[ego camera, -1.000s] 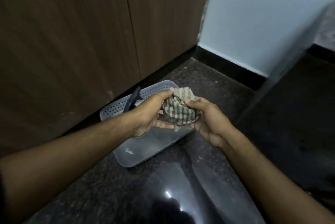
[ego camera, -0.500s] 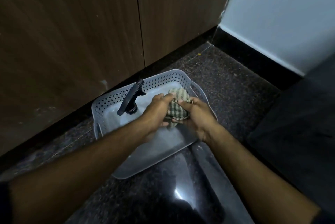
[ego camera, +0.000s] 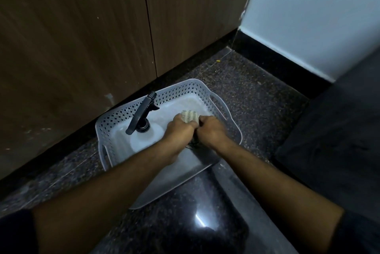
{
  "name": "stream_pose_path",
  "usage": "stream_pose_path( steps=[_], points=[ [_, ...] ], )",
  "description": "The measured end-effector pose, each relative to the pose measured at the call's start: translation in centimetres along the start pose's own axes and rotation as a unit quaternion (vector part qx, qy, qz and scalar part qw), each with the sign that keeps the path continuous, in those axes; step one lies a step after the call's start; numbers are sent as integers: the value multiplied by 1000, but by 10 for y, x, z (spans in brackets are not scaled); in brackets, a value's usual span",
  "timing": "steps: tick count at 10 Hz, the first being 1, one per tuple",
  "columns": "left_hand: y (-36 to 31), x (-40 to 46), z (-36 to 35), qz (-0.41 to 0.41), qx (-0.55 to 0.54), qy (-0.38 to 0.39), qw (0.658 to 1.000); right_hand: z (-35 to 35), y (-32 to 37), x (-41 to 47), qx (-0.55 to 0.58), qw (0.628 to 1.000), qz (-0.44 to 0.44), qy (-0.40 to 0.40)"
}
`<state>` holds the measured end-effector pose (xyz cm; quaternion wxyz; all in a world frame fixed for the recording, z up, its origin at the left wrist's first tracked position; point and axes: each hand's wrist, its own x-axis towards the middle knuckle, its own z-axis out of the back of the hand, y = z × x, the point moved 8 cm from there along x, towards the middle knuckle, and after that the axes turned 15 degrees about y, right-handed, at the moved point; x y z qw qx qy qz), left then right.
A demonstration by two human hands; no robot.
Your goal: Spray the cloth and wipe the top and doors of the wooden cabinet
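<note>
Head camera, what are the hands doing?
— Both are curled round a bunched green-and-white checked cloth (ego camera: 189, 116): the left hand (ego camera: 179, 130) and the right hand (ego camera: 211, 130) grip it together, knuckles touching, inside the pale grey perforated plastic basket (ego camera: 223, 108).

And the sprayer?
— A white spray bottle with a black trigger head (ego camera: 144, 128) stands in the basket, just left of the hands.

Where's the basket?
— On the dark speckled stone floor (ego camera: 257, 93), right in front of the brown wooden cabinet doors (ego camera: 82, 38).
</note>
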<state>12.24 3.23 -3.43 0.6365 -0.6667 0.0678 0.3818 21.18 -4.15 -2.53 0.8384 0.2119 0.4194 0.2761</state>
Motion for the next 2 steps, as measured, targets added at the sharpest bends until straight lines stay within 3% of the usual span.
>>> stream_pose_path(
  steps=[1, 2],
  points=[
    [-11, -5, 5, -22, 123, -19, 992, 13, 5, -7, -74, 996, 9, -54],
    [-26, -15, 8, -70, 259, -45, 962, 23, 15, -20, -126, 983, 67, -117]
  ],
)
